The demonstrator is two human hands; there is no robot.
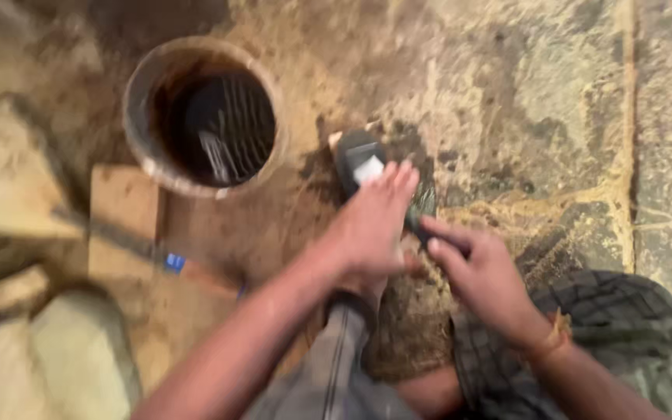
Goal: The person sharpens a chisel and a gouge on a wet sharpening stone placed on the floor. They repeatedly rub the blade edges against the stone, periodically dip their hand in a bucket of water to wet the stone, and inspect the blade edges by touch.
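I see my left hand lying flat, fingers spread, on a dark power tool on the dusty stone floor; my right hand curls around its edge. A round bucket and stone blocks crowd the left, with open floor to the right.

Both forearms are extended forward from the bottom edge of the view, bare to the elbow, and are brought close together near the centre. The left hand is turned palm down, its fingers held straight, pressed side by side and pointed up and away from the body. The right hand is placed just beside it, slightly lower, with the wrist bent inward. Its fingers are curled toward the left, the index finger stretched furthest, and a grip seems to be formed, though blur hides how firmly it is closed. An orange band is worn at the right wrist.
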